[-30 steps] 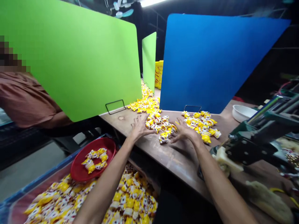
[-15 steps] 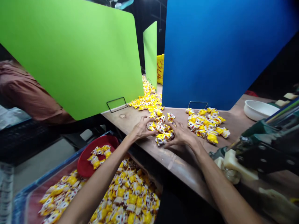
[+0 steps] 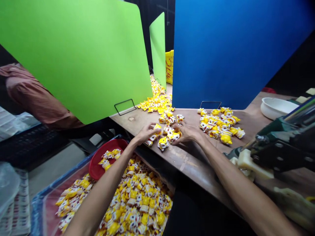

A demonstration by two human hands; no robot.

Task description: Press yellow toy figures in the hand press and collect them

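At the table edge, my left hand (image 3: 144, 133) is closed round a couple of small yellow-and-white animal figurines (image 3: 157, 129); its thumb is partly hidden. Across from it, my right hand (image 3: 187, 133) curls about a few more figurines (image 3: 171, 132), its fingertips partly hidden behind them. A single figurine (image 3: 162, 143) sits between the hands near the edge, and others lie just beyond them. Below my left forearm, a red bowl (image 3: 94, 164) with several figurines rests on a heap of the same figurines (image 3: 137, 200) in a blue-rimmed bin (image 3: 39, 205).
A separate figurine pile (image 3: 218, 124) lies to the right before a blue panel (image 3: 216, 55). A green panel (image 3: 81, 59) stands left, with a person's sleeve (image 3: 39, 98) behind it. A white basin (image 3: 277, 108) and a machine (image 3: 278, 147) occupy the table's right side.
My left hand has drawn back toward the table edge with figurines, away from the right hand. My right hand has closed in on its figurines. The view has shifted slightly.
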